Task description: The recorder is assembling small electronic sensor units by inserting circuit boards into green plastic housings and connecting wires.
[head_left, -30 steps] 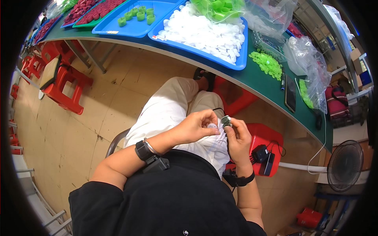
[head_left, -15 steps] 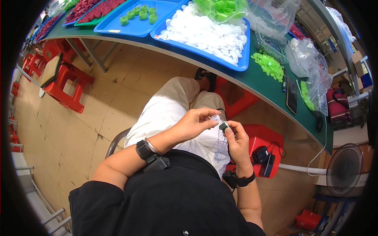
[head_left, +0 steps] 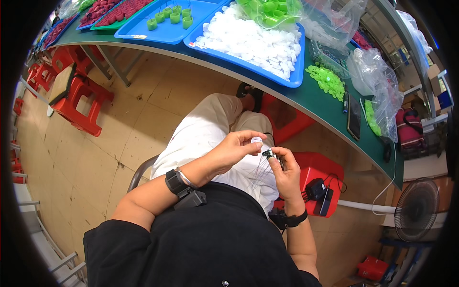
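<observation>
Over my lap, my left hand [head_left: 238,149] pinches a small round white plastic piece [head_left: 256,140] between thumb and fingers. Close by on the right, my right hand [head_left: 285,170] is closed on a small green circuit board [head_left: 268,154], whose far side is hidden by the fingers. Thin wires hang down from the board across my white trousers. A narrow gap separates the two pieces. On the green table ahead, a blue tray [head_left: 296,71] is heaped with similar white pieces [head_left: 251,40].
Another blue tray [head_left: 126,34] holds several green cups [head_left: 175,18] with wires. Loose green pieces [head_left: 326,79], a phone [head_left: 353,117] and clear plastic bags [head_left: 377,71] lie toward the table's right. Beside my right arm, a red stool [head_left: 330,167] carries black devices. A fan [head_left: 417,209] stands far right.
The white piece has turned its round face upward and shifted slightly left and nearer. My right hand has tilted the circuit board and moved it slightly left.
</observation>
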Motion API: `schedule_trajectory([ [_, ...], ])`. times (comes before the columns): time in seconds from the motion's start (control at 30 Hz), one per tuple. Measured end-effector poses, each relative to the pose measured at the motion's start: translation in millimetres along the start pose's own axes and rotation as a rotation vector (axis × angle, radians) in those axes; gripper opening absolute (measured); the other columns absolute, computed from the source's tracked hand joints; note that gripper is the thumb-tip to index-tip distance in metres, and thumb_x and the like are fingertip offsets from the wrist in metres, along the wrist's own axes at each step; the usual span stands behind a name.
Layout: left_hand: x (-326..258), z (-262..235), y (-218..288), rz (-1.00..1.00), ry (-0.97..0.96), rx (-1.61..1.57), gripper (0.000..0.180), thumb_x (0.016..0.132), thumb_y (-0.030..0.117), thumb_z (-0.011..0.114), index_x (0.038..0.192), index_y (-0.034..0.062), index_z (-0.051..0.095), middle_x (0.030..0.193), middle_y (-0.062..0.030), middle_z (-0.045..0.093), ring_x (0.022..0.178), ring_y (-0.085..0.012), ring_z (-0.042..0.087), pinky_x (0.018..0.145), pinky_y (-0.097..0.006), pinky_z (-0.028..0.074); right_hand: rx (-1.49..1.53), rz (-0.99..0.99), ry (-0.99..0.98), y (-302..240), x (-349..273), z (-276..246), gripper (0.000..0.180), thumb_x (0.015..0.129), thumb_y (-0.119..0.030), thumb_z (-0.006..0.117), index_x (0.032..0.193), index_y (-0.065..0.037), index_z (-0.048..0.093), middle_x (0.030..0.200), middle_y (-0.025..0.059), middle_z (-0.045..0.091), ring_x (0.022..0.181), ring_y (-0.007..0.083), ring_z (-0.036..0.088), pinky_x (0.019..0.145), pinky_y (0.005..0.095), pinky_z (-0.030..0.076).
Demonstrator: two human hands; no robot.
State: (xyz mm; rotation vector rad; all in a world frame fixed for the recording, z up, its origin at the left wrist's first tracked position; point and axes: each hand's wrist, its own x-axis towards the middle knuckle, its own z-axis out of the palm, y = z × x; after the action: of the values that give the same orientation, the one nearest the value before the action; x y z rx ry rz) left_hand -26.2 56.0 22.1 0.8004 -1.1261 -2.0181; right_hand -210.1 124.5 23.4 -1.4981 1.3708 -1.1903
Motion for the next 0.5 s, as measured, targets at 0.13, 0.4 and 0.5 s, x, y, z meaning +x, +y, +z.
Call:
schedule_trajectory([
  [0.13, 0.5, 0.8, -2.0, 0.014, -0.008, -0.106, 0.029, 0.092, 0.013, 0.061, 0.118, -0.0004, 0.061, 0.101, -0.0054, 0.064, 0.093, -0.0104, 0.057, 0.086, -0.026, 0.046, 0.019, 0.003, 0.039, 1.0, -1.1, 0.7, 0.021, 0.087, -0.006, 0.065, 0.106, 0.001, 0.060, 0.095, 0.0054, 0.063, 0.086, 0.0121, 0.058, 0.079, 0.0251, 0.045],
  [0.4, 2.4, -3.0, -0.2, 0.009, 0.027, 0.011, 0.029, 0.093, 0.013, 0.061, 0.118, -0.0016, 0.061, 0.106, -0.0086, 0.065, 0.101, -0.0127, 0.058, 0.090, -0.027, 0.045, -0.026, -0.036, 0.033, 1.7, 0.3, 5.8, 0.022, 0.085, -0.006, 0.068, 0.106, 0.000, 0.062, 0.096, 0.0068, 0.065, 0.089, 0.0133, 0.060, 0.081, 0.0256, 0.045],
  [0.5, 4.4, -3.6, -1.2, 0.004, 0.042, -0.068, 0.026, 0.093, 0.013, 0.060, 0.115, -0.0016, 0.060, 0.107, -0.0090, 0.066, 0.098, -0.0121, 0.060, 0.087, -0.026, 0.048, 0.004, -0.026, 0.060, 6.7, 0.1, 6.2, 0.024, 0.086, -0.007, 0.068, 0.108, 0.000, 0.063, 0.096, 0.0059, 0.065, 0.089, 0.0120, 0.059, 0.081, 0.0250, 0.045],
])
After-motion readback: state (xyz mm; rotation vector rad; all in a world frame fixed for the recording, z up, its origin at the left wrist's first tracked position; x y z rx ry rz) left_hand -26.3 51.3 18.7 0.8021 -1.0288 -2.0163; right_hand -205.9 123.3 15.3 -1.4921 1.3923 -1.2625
